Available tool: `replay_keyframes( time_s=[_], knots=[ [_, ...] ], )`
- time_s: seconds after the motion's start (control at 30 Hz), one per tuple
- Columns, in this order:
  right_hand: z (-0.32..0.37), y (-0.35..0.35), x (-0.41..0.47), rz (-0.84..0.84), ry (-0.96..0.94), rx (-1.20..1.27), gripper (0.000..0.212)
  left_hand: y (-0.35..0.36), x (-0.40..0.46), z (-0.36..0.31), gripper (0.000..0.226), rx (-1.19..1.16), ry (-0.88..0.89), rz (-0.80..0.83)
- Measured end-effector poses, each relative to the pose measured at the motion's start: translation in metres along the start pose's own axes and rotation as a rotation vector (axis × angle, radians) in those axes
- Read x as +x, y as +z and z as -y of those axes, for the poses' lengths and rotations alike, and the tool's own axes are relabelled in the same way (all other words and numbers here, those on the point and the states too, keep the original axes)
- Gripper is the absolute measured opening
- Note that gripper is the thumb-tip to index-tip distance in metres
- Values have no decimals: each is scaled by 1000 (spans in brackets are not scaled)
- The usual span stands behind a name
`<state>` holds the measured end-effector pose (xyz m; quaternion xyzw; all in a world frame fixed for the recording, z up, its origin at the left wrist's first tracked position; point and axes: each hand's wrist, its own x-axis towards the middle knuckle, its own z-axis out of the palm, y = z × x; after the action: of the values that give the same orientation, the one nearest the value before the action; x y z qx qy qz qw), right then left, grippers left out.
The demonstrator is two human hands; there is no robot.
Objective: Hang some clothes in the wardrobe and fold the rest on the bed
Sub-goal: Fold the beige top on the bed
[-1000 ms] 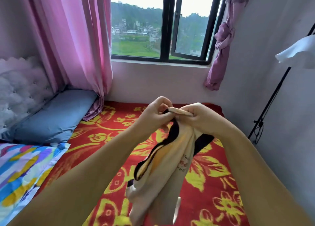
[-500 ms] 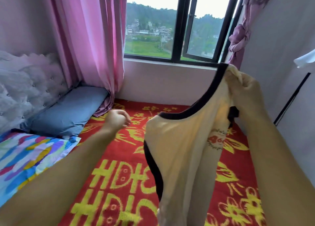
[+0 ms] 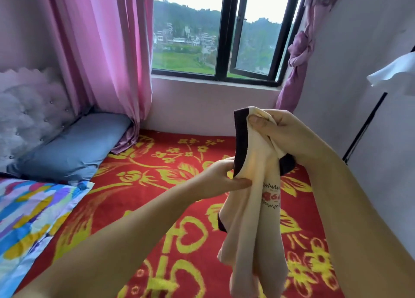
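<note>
A cream sleeveless top (image 3: 249,219) with dark trim and a small red print hangs bunched in the air above the bed (image 3: 157,208), which has a red cover with yellow flowers. My right hand (image 3: 280,131) grips its top edge at the shoulder, thumb pressed on the cloth. Lower down and to the left, my left hand (image 3: 224,176) pinches the dark-trimmed edge of the same top. The garment's lower part drops out of view at the bottom.
A blue pillow (image 3: 74,147) lies at the tufted headboard (image 3: 29,115), and a multicoloured quilt (image 3: 29,219) covers the bed's left side. Pink curtains (image 3: 107,50) flank the window (image 3: 220,35). A black rack pole (image 3: 368,122) with a white garment (image 3: 395,73) stands by the right wall.
My left hand, which was free and apart half a second ago, has come right and taken the top's edge. My right hand has lowered with the garment, now bunched narrower.
</note>
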<state>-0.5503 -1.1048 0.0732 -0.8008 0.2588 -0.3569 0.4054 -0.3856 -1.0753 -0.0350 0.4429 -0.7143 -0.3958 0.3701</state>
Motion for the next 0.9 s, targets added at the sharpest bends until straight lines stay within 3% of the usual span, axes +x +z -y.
replay_keyframes(
  time_s=[0.1, 0.2, 0.27, 0.37, 0.5, 0.6, 0.7, 0.8, 0.83, 0.9],
  knots=[
    [-15, -13, -11, -140, 43, 45, 26, -9, -2, 19, 15, -1, -29, -36],
    [-36, -24, -21, -216, 95, 32, 39, -22, -4, 52, 17, 182, -166, -74],
    [-50, -28, -28, -239, 142, 43, 44, -33, 0, 71, 27, 289, -267, -213],
    [-69, -35, -35, -264, 198, 37, 53, -60, 8, 82, 25, 235, -356, -444],
    [-86, -51, -43, -288, 236, -2, 37, -101, 6, 69, 10, -27, -257, -501],
    [-92, -65, -46, -268, 262, 11, 42, -121, -5, 55, 8, 13, -158, -500],
    [-89, -75, -47, 96, 376, -92, 56, -133, -17, 34, 22, 137, -137, -306],
    [-80, -69, -44, 677, 450, -308, 43, -140, -25, 14, 34, 261, -283, 146],
    [-79, -66, -41, 784, 454, -338, 37, -143, -25, 12, 37, 297, -316, 284],
    [-81, -66, -29, 827, 494, -315, 27, -149, -22, 11, 40, 349, -366, 454]
  ],
)
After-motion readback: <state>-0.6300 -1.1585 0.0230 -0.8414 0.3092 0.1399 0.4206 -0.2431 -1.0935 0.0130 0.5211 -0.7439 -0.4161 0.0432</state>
